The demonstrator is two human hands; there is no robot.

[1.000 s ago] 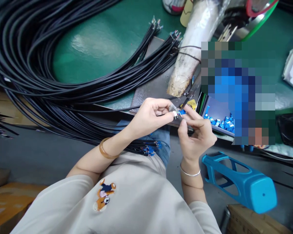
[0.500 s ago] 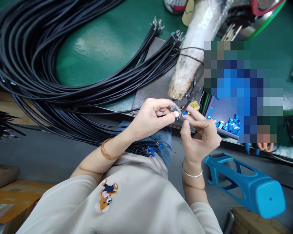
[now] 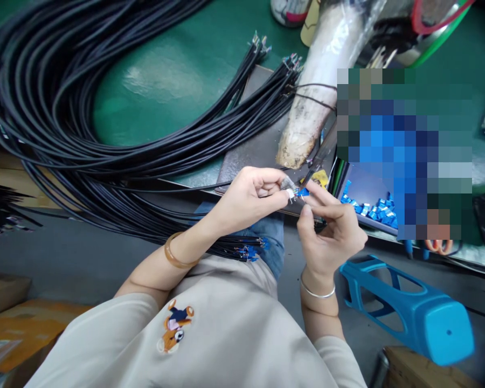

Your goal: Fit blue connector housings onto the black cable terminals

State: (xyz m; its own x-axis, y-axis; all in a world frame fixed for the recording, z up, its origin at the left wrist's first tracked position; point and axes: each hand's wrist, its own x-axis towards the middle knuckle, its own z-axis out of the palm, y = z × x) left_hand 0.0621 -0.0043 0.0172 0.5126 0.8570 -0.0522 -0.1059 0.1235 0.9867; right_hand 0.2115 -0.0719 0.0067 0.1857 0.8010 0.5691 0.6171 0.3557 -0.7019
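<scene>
My left hand (image 3: 250, 196) is closed in a pinch around the end of a black cable (image 3: 196, 187), with a pale covering on a fingertip. Beyond its thumb, small thin wires and a blue connector (image 3: 303, 192) stick out. Just right of it, my right hand (image 3: 333, 231) has thumb and forefinger together at one of the thin wires (image 3: 301, 200), the other fingers reaching behind the connector. Above the hands, a dark slanted tool (image 3: 322, 153) comes down close to the connector, near a yellow piece (image 3: 319, 179).
A large bundle of black cables (image 3: 153, 153) loops over the green table (image 3: 157, 81). Finished-looking cable ends with blue connectors (image 3: 248, 252) lie across the lap. Loose blue connectors (image 3: 382, 211) sit in a tray at right. A wrapped white tube (image 3: 313, 108) slants above; a blue plastic frame (image 3: 444, 328) is below right.
The blue connector shows more plainly between my hands now. My right thumb and forefinger have shifted slightly down and left; my left hand keeps its grip on the cable.
</scene>
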